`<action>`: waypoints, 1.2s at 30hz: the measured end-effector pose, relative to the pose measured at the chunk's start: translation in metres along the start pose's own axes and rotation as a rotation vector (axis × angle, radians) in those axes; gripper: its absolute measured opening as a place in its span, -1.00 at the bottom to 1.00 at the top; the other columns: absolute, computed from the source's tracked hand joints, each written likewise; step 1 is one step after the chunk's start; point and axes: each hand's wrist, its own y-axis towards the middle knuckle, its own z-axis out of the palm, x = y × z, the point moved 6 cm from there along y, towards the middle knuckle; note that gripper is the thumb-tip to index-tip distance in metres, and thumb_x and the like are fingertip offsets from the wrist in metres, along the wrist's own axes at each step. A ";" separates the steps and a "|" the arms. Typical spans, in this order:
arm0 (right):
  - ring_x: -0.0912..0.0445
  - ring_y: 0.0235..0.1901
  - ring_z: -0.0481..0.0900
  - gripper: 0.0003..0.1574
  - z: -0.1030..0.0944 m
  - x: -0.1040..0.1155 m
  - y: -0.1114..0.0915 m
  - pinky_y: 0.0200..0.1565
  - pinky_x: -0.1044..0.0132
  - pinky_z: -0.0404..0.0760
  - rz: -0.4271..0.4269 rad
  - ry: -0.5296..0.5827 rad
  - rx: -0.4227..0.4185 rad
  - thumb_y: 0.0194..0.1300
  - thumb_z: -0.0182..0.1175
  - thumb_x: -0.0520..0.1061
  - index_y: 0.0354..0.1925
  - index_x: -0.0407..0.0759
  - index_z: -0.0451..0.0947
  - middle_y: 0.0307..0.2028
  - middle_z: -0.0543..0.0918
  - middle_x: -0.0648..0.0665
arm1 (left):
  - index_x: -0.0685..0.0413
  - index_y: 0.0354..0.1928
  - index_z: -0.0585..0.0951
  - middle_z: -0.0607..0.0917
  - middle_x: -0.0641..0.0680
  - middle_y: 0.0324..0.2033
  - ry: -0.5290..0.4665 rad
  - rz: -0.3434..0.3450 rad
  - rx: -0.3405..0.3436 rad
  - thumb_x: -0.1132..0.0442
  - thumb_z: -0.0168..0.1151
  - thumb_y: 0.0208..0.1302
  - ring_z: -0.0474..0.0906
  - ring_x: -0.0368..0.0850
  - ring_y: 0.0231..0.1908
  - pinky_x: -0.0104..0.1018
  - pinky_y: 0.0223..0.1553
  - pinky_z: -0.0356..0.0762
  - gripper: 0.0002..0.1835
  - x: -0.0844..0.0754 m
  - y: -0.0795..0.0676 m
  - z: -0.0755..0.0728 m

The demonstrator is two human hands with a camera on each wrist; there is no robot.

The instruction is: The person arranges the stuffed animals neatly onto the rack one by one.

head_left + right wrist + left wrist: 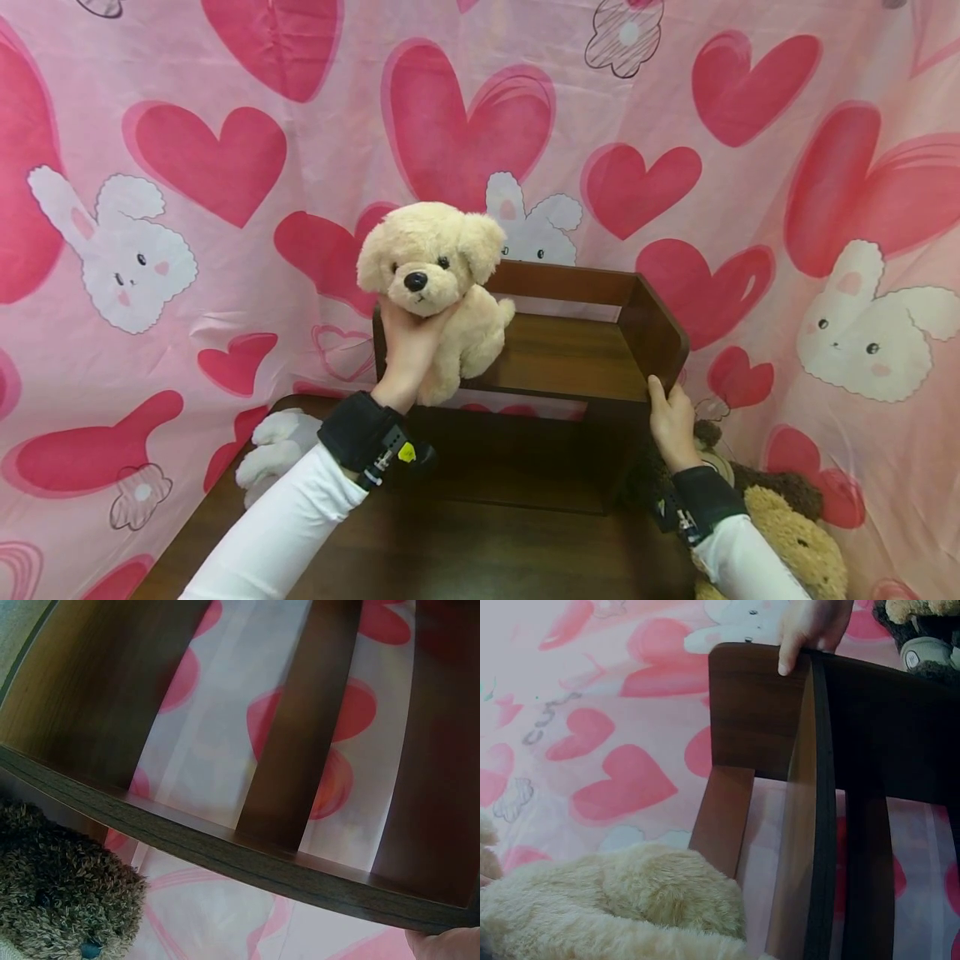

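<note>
A cream plush dog (pixel 427 258) faces the head camera, held up in front of the left part of a dark brown wooden shelf (pixel 570 358). My left hand (pixel 408 350) grips it below the head, with some fingers hidden behind the fur. In the left wrist view the plush dog's furry body (pixel 645 900) fills the lower left, beside the shelf boards. My right hand (pixel 672 421) holds the front edge of the shelf's right side panel, thumb on the near face. Only a small part of that hand (pixel 448 945) shows in the right wrist view.
The shelf stands on a dark brown desk (pixel 480 550). A white plush toy (pixel 281 442) sits at the desk's left edge. To the right are a tan plush toy (pixel 806 546) and a dark brown one (pixel 780 487). A pink heart-print cloth (pixel 465 125) hangs behind.
</note>
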 end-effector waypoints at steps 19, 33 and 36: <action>-0.22 -0.08 0.36 -0.44 -0.001 -0.002 0.001 -0.09 -0.07 0.29 -0.015 -0.015 -0.039 0.43 -0.27 0.04 -0.13 -0.49 0.33 -0.15 0.44 -0.47 | 0.27 0.08 0.27 0.46 0.17 -0.03 0.407 -0.041 -0.129 0.02 0.46 -0.15 0.36 0.07 0.02 -0.16 0.09 0.22 -0.18 0.054 0.014 0.015; -0.21 -0.10 0.37 -0.42 -0.001 -0.001 0.001 -0.11 -0.06 0.30 -0.007 -0.011 -0.039 0.43 -0.27 0.04 -0.13 -0.51 0.33 -0.16 0.45 -0.47 | 0.39 0.02 0.26 0.39 0.31 -0.09 0.530 -0.143 -0.190 0.05 0.46 -0.18 0.27 0.22 0.01 -0.05 0.09 0.18 -0.18 0.067 0.018 0.028; -0.21 -0.11 0.37 -0.42 -0.001 0.000 0.001 -0.12 -0.05 0.30 -0.012 -0.010 -0.040 0.43 -0.26 0.04 -0.12 -0.51 0.33 -0.16 0.45 -0.47 | 0.38 0.01 0.27 0.39 0.31 -0.09 0.539 -0.158 -0.200 0.05 0.46 -0.18 0.26 0.20 0.02 -0.07 0.11 0.16 -0.20 0.070 0.019 0.029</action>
